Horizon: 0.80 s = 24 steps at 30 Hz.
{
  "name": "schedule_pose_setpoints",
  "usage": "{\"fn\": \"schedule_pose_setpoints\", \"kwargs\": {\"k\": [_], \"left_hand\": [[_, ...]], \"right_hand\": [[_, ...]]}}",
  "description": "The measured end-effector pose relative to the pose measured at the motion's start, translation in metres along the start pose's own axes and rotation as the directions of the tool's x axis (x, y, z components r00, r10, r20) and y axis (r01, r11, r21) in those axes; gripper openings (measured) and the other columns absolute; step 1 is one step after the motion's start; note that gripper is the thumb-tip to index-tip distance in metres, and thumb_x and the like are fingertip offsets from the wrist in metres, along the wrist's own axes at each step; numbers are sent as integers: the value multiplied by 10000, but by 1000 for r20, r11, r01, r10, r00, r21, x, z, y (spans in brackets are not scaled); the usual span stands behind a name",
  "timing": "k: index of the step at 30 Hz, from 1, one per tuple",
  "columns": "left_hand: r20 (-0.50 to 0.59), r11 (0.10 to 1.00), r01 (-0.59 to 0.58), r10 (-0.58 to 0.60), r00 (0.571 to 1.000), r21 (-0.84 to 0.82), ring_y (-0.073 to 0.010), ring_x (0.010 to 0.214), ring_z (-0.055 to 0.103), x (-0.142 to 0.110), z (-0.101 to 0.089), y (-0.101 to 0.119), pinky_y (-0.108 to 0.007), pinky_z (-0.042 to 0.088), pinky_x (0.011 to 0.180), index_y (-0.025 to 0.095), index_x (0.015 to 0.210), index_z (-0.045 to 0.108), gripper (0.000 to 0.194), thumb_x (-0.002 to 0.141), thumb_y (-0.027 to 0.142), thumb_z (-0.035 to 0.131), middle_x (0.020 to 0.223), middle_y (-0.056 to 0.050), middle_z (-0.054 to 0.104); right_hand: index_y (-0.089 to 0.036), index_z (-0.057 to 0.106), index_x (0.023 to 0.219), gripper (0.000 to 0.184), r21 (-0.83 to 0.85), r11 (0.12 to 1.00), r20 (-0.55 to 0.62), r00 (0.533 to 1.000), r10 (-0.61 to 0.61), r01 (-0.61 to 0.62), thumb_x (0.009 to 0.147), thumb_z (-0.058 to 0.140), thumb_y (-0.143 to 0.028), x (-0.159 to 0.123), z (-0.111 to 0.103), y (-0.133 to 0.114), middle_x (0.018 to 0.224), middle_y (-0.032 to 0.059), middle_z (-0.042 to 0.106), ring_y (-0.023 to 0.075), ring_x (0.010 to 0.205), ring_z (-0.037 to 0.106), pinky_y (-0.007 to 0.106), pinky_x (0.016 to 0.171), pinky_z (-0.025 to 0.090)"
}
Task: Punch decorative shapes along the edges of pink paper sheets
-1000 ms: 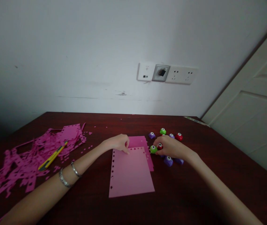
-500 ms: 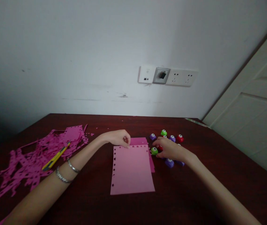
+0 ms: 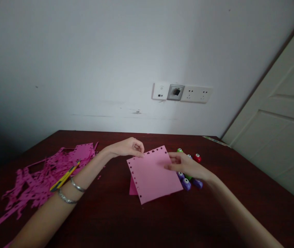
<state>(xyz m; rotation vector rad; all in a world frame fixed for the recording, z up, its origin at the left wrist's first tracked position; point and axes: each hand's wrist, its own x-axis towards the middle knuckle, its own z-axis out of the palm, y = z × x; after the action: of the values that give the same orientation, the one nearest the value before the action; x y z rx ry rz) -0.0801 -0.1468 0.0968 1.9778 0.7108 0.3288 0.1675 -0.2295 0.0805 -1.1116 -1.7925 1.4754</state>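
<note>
Tabletop [image 3: 111, 220] holds scraps [image 3: 35, 182], cutter [image 3: 64, 176] (pink sheet [image 3: 156, 179] partly hiding punches [image 3: 186, 184]).

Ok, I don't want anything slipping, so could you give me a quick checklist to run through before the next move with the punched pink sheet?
1. Left hand at the top edge of the light pink sheet: ok.
2. Right hand gripping the sheet: cannot tell; its thumb overlaps the right side.
3. Light sheet lined up with the darker pink sheet below: not ok, it is turned askew.
4. Yellow cutter away from both hands: ok, it lies on the pink scraps.
5. Cutter blade retracted: cannot tell, too small.
6. Eyed figures fully in sight: not ok, the right hand partly covers some.
</note>
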Motion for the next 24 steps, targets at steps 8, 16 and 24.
{"fn": "schedule_pose_setpoints", "kwargs": {"k": [8, 16, 24], "left_hand": [[-56, 993, 13, -19, 998, -115, -124, 746, 558, 9, 15, -9, -270, 415, 690, 127, 918, 652, 318, 713, 368, 623, 848, -69, 646], [-63, 937, 74, -102, 993, -341, -152, 807, 587, 15, 25, -7, -295, 448, 734, 111, 988, 644, 328, 689, 244, 620, 951, -107, 653], [-109, 931, 83, -130, 986, -356, -123, 688, 565, 16, 21, -11, -297, 451, 695, 133, 889, 670, 293, 614, 234, 685, 805, -65, 657]], "right_hand": [[-114, 643, 840, 233, 18, 999, -86, 996, 34, -33, 718, 619, -312, 8, 3, 13, 804, 70, 680, 171, 702, 631, 267, 609, 490], [-135, 647, 816, 205, 24, 998, -41, 998, 54, -53, 708, 631, -309, 10, 0, 15, 794, 59, 685, 177, 730, 641, 275, 647, 501], [-137, 669, 812, 215, 33, 997, -15, 997, 77, -77, 693, 652, -316, 7, -2, 13, 756, 53, 692, 178, 689, 648, 280, 624, 510]]}}
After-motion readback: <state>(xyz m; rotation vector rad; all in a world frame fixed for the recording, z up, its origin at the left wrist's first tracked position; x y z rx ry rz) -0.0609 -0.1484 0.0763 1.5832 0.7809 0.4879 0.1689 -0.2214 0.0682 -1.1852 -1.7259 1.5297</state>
